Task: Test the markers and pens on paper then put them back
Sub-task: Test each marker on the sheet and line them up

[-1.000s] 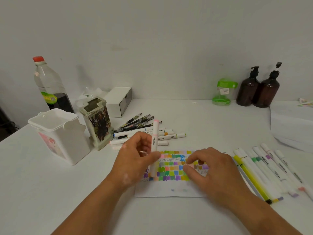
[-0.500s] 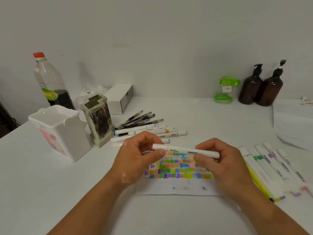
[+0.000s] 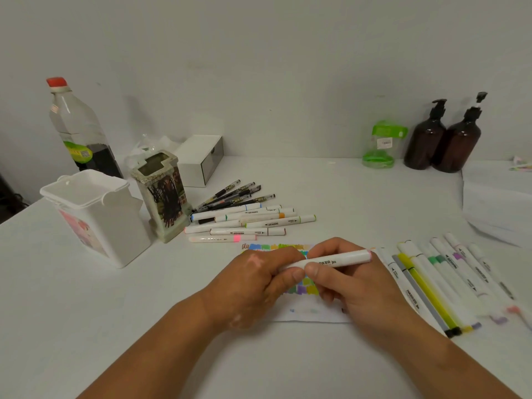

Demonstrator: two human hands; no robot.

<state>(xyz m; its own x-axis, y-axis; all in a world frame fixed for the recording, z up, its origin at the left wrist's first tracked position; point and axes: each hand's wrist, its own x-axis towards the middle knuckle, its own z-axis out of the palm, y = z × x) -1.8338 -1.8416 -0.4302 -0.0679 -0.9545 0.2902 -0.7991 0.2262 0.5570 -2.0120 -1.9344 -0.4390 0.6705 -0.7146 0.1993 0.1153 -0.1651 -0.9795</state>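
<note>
Two hands meet over a desk point(image 3: 115, 326): the left hand point(image 3: 253, 286) curls round one end of a white marker point(image 3: 339, 260), and the right hand point(image 3: 354, 286) pinches its barrel, level above the swatch-covered paper point(image 3: 311, 312). Light, stiff and smooth, it is probably best gripped mid-barrel. Beyond lie a row of markers point(image 3: 431, 283), then a pile of markers and pens point(image 3: 247, 217).

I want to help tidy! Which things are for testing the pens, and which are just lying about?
Job: held marker, test paper, right marker row, marker pile, pens, pen holder, white tub.
Lying about: red-capped bottle, green jar, brown pump bottles, white box.
</note>
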